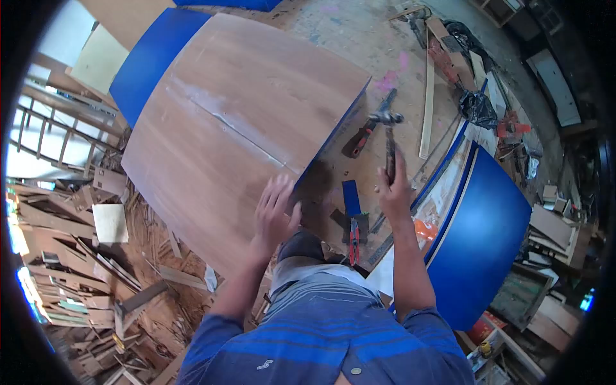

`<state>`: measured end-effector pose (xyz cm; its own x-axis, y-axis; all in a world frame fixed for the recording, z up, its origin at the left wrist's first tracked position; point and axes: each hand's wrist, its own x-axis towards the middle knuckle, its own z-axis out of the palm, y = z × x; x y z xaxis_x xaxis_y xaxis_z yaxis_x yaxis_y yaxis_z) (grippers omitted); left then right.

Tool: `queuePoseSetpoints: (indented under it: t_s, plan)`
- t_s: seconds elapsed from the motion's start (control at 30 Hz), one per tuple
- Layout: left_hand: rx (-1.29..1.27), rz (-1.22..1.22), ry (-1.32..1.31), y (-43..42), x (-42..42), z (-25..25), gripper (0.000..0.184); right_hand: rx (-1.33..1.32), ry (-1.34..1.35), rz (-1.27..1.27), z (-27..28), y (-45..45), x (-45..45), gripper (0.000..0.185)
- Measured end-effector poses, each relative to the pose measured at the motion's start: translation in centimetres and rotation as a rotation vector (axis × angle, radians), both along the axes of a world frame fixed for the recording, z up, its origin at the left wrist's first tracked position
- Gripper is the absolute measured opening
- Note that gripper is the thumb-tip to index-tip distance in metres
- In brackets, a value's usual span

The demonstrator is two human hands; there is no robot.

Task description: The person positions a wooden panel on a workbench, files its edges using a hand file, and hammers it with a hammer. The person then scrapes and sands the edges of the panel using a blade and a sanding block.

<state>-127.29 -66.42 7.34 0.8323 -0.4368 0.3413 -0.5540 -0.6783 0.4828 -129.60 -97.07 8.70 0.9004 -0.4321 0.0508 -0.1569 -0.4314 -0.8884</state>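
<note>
My right hand [396,186] is wrapped round the handle of a hammer [390,144], its metal head pointing away from me. Flat on the large brown wooden panel [256,83], near its right edge, lies my left hand [276,208] with the fingers stretched out; whether it presses on anything small there I cannot tell. A pale, whitish seam [237,131] runs across the panel towards that hand. Just left of the hammer, a tool with a red and black handle [359,139] rests on the work surface. Closer to my body are red-handled pliers [354,240] and a small blue strip [351,197].
A blue curved panel [481,237] stands close to my right arm. Another blue panel [154,58] shows beyond the brown one. Wood scraps [70,256] are piled on the left. Black plastic [478,109] and a long wooden strip [427,102] lie at the back right.
</note>
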Motion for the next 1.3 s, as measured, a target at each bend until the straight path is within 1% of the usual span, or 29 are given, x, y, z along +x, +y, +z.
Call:
queuePoseSetpoints:
  t_s: [0.03,0.1,0.17,0.2,0.3,0.37,0.47,0.57,0.67,0.77,0.87,0.97,1.07,1.17,1.27,1.3]
  plan:
    - [0.027,-0.007,0.011,-1.9,2.6,0.4,0.070,-0.131,-0.085,0.087,0.2,0.4,1.4,0.072]
    - [0.138,0.015,0.029,-4.9,7.3,-0.4,0.091,-0.335,-0.131,0.200,0.1,1.1,3.4,0.070]
    - [0.278,0.055,0.087,-7.1,10.5,-2.0,0.101,-0.484,-0.047,0.246,-0.9,1.8,4.6,0.068]
    - [0.348,0.074,0.118,-7.7,11.3,-2.1,0.106,-0.498,-0.043,0.250,-0.8,1.9,5.0,0.068]
    - [0.400,0.081,0.127,-7.6,11.5,-2.6,0.111,-0.496,-0.056,0.256,0.1,2.1,5.6,0.065]
    - [0.389,0.077,0.130,-7.5,11.5,-2.6,0.111,-0.450,-0.105,0.245,0.6,2.1,5.2,0.064]
    - [0.404,0.085,0.148,-7.6,11.7,-2.3,0.112,-0.658,0.025,0.302,-1.5,1.7,5.0,0.062]
    - [0.404,0.084,0.160,-7.9,11.8,-2.2,0.112,-0.772,0.182,0.359,0.1,1.7,5.9,0.067]
    - [0.382,0.074,0.169,-7.7,12.0,-2.3,0.113,-0.597,-0.106,0.267,-0.4,2.3,5.6,0.066]
    - [0.415,0.079,0.161,-7.6,11.7,-2.7,0.112,-0.693,0.066,0.328,-2.9,1.4,5.1,0.065]
    - [0.405,0.075,0.136,-7.7,12.2,-2.4,0.113,-0.628,0.172,0.342,0.8,2.0,6.4,0.068]
    - [0.378,0.070,0.128,-7.8,12.4,-2.3,0.113,-0.515,-0.101,0.235,0.5,2.6,5.7,0.069]
    - [0.390,0.070,0.140,-7.5,11.8,-2.5,0.114,-0.697,0.187,0.347,-2.2,1.8,5.1,0.070]
    - [0.403,0.060,0.165,-7.8,11.5,-1.7,0.114,-0.665,0.148,0.330,0.9,1.9,6.2,0.073]
    - [0.402,0.068,0.150,-7.8,12.1,-1.7,0.114,-0.526,-0.001,0.224,-0.9,2.4,5.6,0.072]
    - [0.407,0.063,0.144,-7.7,11.8,-2.0,0.114,-0.580,0.128,0.276,-0.7,2.5,5.5,0.073]
